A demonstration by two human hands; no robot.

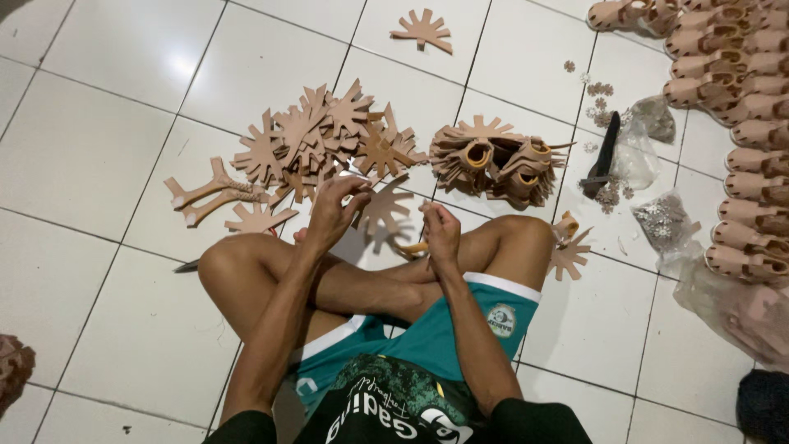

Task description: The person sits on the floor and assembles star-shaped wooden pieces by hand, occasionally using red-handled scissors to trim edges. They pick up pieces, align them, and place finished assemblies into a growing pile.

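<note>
The left hand (333,215) is pinching a flat tan star-shaped foam cutout (383,207) above the crossed legs, fingers narrow around its edge. The right hand (441,233) is curling shut beside it; what it grips is hidden. A pile of tan cutouts (320,136) is lying on the white tiled floor (107,99).

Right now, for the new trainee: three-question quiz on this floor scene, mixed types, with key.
1. True or false: the left hand and right hand are both raised over the crossed legs, near a tan star-shaped cutout.
2. Where do the rows of finished tan sandals lie? A) far right B) far left C) on the lap
3. What dark thing lies between the folded stack of cutouts and the clear plastic bags?

Key: 1 true; 2 A; 3 a black tool, its kind unclear.
</note>
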